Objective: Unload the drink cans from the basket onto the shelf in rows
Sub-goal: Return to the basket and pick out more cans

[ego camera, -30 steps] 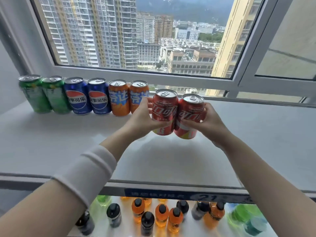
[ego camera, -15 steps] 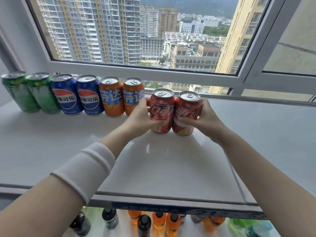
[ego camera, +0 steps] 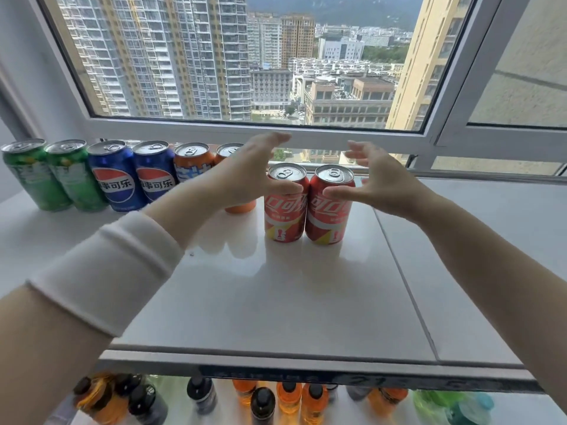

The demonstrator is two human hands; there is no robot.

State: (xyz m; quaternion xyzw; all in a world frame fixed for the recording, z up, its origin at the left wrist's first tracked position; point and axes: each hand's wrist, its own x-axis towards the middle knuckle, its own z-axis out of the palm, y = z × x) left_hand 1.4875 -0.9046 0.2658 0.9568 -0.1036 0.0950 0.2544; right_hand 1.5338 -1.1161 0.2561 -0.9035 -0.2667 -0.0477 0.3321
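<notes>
Glossy white shelf (ego camera: pixel 276 302) under a wide window, city blocks beyond. Both hands spread, fingers straight, gripping nothing. L hand (ego camera: pixel 245 176) hangs just outboard of the left red can (ego camera: pixel 283 216), and R hand (ego camera: pixel 380 182) just outboard of the right red can (ego camera: pixel 329 216). Each thumb crosses its can's front; contact vs. gap cannot be told.

The two red cans stand betw. the palms, sides touching, long axes upright, tabs up, bases flat on the shelf. Past the L hand the row continues: orange cans (ego camera: pixel 193 161) (one half hidden by that hand), blue cans (ego camera: pixel 115 179), green cans (ego camera: pixel 30 176), all upright and close-packed.

Cans: thin metal cylinders w/ smooth printed walls, silver lids and pull tabs, prob. slick and easily dented. Shelf: hard, polished, mirror-like, w/ a seam running below the R wrist. Capped bottles (ego camera: pixel 288 400) sit on a lower level beneath both forearms.

Basket not in view. Bare shelf lies outboard of the R hand, so the R hand is nearer the likely next slot.
</notes>
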